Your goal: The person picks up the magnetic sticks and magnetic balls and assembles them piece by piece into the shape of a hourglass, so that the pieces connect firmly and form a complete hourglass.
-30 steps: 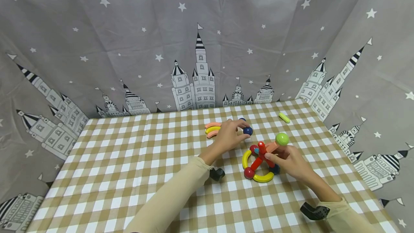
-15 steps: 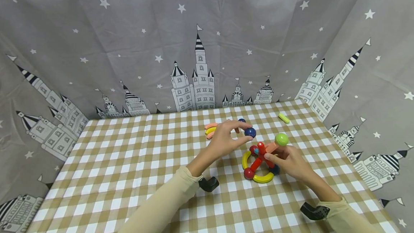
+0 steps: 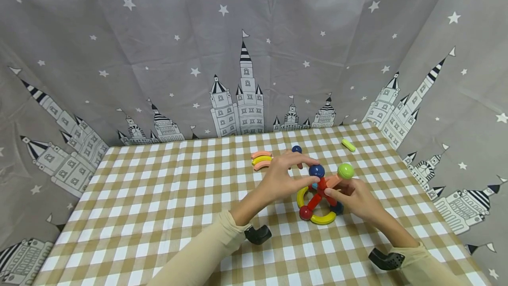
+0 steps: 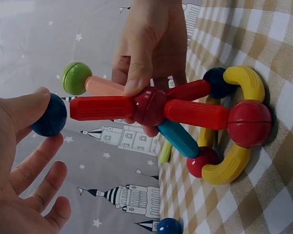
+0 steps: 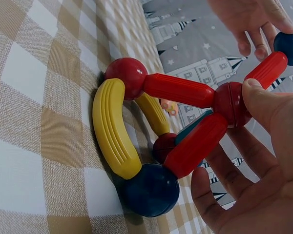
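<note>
My left hand (image 3: 283, 178) pinches a dark blue ball (image 4: 50, 116) between thumb and fingertips. The ball is right at the free tip of an upright red rod (image 4: 101, 107), a narrow gap showing in the left wrist view. That rod rises from a central red ball (image 4: 150, 106), which my right hand (image 3: 359, 197) pinches. Two more red rods and a teal rod (image 4: 178, 139) slope down to a ring of yellow curved rods (image 5: 112, 129) joined by two red balls and a blue ball (image 5: 151, 190). A peach rod carries a green ball (image 3: 345, 171) on one side.
Behind my left hand lie peach and yellow curved rods (image 3: 262, 160) on the checked tablecloth (image 3: 158, 197). Another blue ball (image 3: 296, 149) sits beyond it, and a lime-green rod (image 3: 349, 145) lies at the far right. A grey castle-print curtain (image 3: 178, 78) hangs behind the table.
My left hand has lifted the blue ball and carried it right, to the top of the upright red rod. The right hand has stayed in place on the structure.
</note>
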A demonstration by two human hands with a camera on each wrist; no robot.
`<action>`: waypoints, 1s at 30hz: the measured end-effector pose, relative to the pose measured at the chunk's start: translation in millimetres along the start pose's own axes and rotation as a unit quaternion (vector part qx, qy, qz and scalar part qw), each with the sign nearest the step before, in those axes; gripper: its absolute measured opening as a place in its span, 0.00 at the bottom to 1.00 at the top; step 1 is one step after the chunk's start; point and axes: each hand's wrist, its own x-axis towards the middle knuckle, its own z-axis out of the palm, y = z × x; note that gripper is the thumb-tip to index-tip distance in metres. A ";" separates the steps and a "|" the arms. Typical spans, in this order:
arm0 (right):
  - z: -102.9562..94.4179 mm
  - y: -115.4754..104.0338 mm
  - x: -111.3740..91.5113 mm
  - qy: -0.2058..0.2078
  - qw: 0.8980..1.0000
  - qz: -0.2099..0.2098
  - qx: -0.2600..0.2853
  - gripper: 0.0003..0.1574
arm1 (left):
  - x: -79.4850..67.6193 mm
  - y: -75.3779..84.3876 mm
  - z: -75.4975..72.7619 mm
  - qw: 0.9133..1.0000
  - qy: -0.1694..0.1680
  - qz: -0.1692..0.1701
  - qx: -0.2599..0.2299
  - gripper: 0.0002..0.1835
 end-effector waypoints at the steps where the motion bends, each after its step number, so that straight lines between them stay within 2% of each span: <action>1: -0.2 0.6 0.2 0.000 1.000 -0.002 0.000 0.16 | -0.5 0.1 0.5 1.000 -0.001 0.002 0.003 0.17; 21: -1.0 -1.3 -0.7 0.002 1.000 -0.017 0.006 0.17 | 0.1 -1.1 4.8 1.000 0.002 0.016 0.002 0.17; 30: -0.9 -2.0 5.4 -0.019 1.000 0.011 0.008 0.16 | -2.1 -1.2 5.1 1.000 0.016 0.025 -0.004 0.17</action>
